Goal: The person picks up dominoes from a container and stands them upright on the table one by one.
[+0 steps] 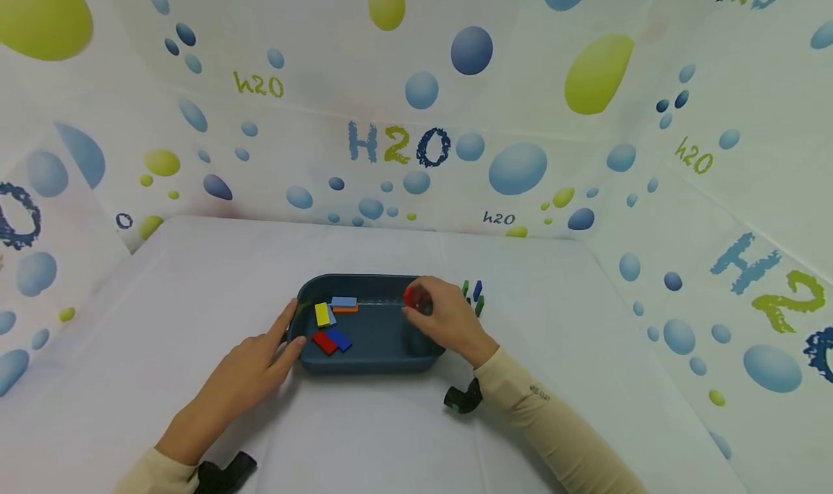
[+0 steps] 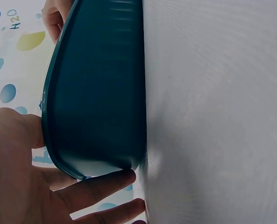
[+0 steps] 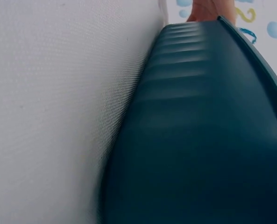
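Observation:
A dark teal plastic tray (image 1: pixel 384 364) stands on the white cloth in the middle of the head view. My right hand (image 1: pixel 449 317) is over its right end and pinches a small red tile (image 1: pixel 408 296) between thumb and fingers. Toward the tray's left end lie a yellow tile (image 1: pixel 322 314), a light blue tile (image 1: pixel 343 301) above an orange one (image 1: pixel 345 309), another red tile (image 1: pixel 325 343) and a dark blue tile (image 1: pixel 339 339). With fairly straight fingers, my left hand (image 1: pixel 250 364) touches the tray's left end. In the left wrist view, its fingertips (image 2: pixel 126 176) rest against the outer wall.
Just past the tray's right side, partly behind my right hand, several narrow green and blue tiles (image 1: pixel 479 306) stand on edge. Black wrist cameras (image 1: pixel 463 397) stick out from both wrists. A cloth backdrop (image 1: pixel 312 103) with printed bubbles encloses the table at the back and sides.

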`<state>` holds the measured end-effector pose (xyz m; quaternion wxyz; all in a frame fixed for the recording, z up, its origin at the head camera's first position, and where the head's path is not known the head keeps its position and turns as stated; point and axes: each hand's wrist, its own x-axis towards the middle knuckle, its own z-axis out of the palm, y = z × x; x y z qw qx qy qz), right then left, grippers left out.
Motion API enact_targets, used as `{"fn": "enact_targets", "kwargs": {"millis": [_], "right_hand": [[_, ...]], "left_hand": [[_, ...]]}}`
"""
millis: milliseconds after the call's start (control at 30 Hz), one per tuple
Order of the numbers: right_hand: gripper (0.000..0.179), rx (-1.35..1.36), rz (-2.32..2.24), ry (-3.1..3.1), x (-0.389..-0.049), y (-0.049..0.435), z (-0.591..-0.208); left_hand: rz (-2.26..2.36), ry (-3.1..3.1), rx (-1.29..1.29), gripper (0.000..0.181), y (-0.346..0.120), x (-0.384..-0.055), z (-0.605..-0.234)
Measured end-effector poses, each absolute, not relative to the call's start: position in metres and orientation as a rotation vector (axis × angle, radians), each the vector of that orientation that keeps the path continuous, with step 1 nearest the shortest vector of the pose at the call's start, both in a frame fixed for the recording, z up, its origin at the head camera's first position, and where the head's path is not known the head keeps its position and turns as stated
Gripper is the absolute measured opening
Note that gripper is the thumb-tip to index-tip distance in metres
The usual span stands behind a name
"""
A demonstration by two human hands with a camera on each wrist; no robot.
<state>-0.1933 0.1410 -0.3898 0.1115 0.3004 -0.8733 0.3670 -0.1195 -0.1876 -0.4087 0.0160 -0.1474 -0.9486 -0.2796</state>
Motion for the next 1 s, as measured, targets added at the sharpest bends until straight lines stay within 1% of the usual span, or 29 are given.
{"fn": "enact_targets", "kwargs": {"millis": [333,600,1000], "right_hand": [[0.023,0.856,1.063,-2.552,-0.193,0.149,-0.383],[0.024,0.802,1.103,-2.516,-0.19,0.166,-0.377],[0.028,0.657,1.043,-2.492,-0.187,0.194,-0.391]], "left_hand": [[-0.86,-2.949,-0.455,0.071,-0.186,-0.119,-0.407],[-0.869,-2.95,-0.456,0.071,-0.187,-0.118,-0.407],[-0.874,-2.957,-0.447,0.071,-0.187,-0.118,-0.408]]}}
